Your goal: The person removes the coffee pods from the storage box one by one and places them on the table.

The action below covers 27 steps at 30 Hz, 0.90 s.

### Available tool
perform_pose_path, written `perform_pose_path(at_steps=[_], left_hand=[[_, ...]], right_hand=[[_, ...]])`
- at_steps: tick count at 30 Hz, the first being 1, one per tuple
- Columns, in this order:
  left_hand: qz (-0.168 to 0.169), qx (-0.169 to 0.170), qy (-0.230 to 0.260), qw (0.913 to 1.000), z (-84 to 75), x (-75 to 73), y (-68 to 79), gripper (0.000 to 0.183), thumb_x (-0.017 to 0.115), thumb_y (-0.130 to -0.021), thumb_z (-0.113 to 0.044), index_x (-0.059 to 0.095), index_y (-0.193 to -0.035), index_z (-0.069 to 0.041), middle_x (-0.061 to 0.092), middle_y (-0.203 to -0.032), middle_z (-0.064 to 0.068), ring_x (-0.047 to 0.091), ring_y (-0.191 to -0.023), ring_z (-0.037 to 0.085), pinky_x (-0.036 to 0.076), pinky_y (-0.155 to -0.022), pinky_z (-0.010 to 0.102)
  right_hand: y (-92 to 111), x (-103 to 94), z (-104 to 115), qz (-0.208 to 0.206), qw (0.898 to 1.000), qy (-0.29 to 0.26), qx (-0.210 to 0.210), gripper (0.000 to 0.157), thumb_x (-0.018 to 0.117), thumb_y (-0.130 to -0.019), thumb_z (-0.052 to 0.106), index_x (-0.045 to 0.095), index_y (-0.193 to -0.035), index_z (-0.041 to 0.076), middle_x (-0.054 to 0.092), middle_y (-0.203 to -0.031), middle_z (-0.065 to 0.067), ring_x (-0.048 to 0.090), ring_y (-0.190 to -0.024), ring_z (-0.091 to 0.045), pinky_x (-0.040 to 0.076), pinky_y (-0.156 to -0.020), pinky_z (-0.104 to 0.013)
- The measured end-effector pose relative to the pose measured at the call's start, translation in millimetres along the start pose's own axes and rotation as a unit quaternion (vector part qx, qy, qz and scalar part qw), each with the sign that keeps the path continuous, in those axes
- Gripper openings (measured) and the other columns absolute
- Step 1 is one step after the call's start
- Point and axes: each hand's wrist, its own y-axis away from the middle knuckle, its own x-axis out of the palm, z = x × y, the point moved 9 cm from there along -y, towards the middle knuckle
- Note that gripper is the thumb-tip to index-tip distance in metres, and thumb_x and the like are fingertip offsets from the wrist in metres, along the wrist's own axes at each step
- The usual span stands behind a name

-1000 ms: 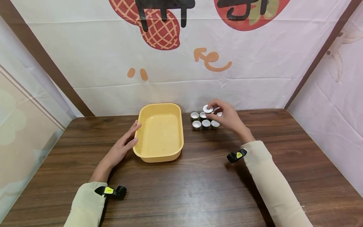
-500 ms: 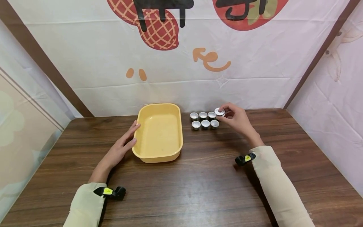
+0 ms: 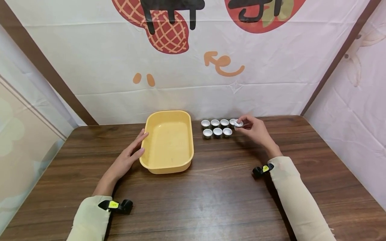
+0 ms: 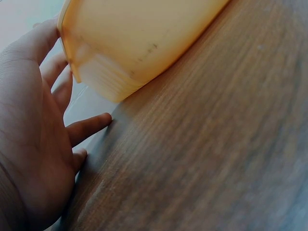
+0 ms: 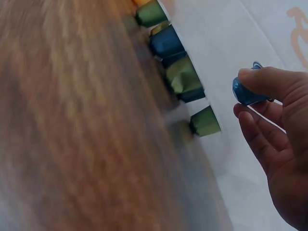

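Note:
A blue foil coffee capsule, silver lid up in the head view, is pinched between the thumb and fingers of my right hand. It is held above the table, at the right end of two rows of coffee capsules. Their silver lids face up; the right wrist view shows green capsules and a dark blue one. My left hand rests against the left side of a yellow plastic basin, its fingers loosely extended along the rim. Nothing lies in the basin.
A brown wood-grain table carries everything. Right behind the basin and capsules rises a white printed cloth wall, with another cloth panel along the right side.
My right hand has moved right and slightly down with the held capsule, from above the rows to their right end. The left hand stays at the basin.

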Motion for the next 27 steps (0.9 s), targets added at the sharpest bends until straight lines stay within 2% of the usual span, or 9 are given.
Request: perform_pose_path(at_steps=[5, 12, 17, 22, 27], left_hand=[[0.000, 0.001, 0.003, 1.0000, -0.3, 1.0, 0.5, 0.053, 0.048, -0.102, -0.016, 0.032, -0.151, -0.026, 0.007, -0.160, -0.003, 0.005, -0.145, 0.013, 0.010, -0.108, 0.061], [0.000, 0.002, 0.001, 1.0000, -0.7, 0.3, 1.3, 0.053, 0.047, -0.102, -0.015, 0.032, -0.151, -0.026, 0.007, -0.160, -0.007, 0.005, -0.145, 0.014, 0.011, -0.108, 0.062], [-0.001, 0.004, 0.002, 1.0000, -0.9, -1.3, 1.8, 0.053, 0.047, -0.102, -0.014, 0.031, -0.151, -0.024, 0.007, -0.160, -0.003, 0.005, -0.145, 0.014, 0.010, -0.107, 0.062], [0.003, 0.009, 0.003, 0.9999, -0.9, -0.9, 1.6, 0.054, 0.047, -0.102, -0.013, 0.030, -0.152, -0.023, 0.006, -0.160, -0.004, 0.005, -0.145, 0.014, 0.011, -0.107, 0.060], [0.006, 0.017, 0.001, 0.9998, -1.2, 0.9, 1.2, 0.054, 0.046, -0.102, -0.012, 0.029, -0.152, -0.024, 0.006, -0.160, -0.004, 0.005, -0.145, 0.014, 0.011, -0.108, 0.059]], right_hand=[[3.1, 5.8, -13.3, 0.023, 0.999, 0.012, 0.022, 0.024, 0.079, -0.079, 0.009, 0.063, -0.097, 0.008, 0.065, -0.095, -0.006, 0.064, -0.087, -0.020, 0.053, -0.076, -0.030], [7.9, 11.1, -27.3, 0.038, 0.998, 0.014, 0.044, 0.024, 0.079, -0.080, 0.013, 0.063, -0.097, 0.010, 0.065, -0.097, -0.005, 0.065, -0.089, -0.020, 0.052, -0.077, -0.032], [10.3, 16.5, -34.7, 0.048, 0.997, 0.022, 0.062, 0.024, 0.081, -0.079, 0.016, 0.064, -0.097, 0.012, 0.066, -0.097, -0.003, 0.066, -0.086, -0.018, 0.051, -0.077, -0.032], [12.2, 19.4, -38.3, 0.053, 0.996, 0.041, 0.061, 0.024, 0.080, -0.079, 0.015, 0.065, -0.098, 0.015, 0.066, -0.096, -0.002, 0.064, -0.084, -0.017, 0.050, -0.075, -0.036], [15.8, 18.5, -40.0, 0.046, 0.996, 0.045, 0.055, 0.026, 0.080, -0.079, 0.013, 0.064, -0.100, 0.016, 0.066, -0.096, -0.001, 0.063, -0.080, -0.017, 0.049, -0.071, -0.034]])
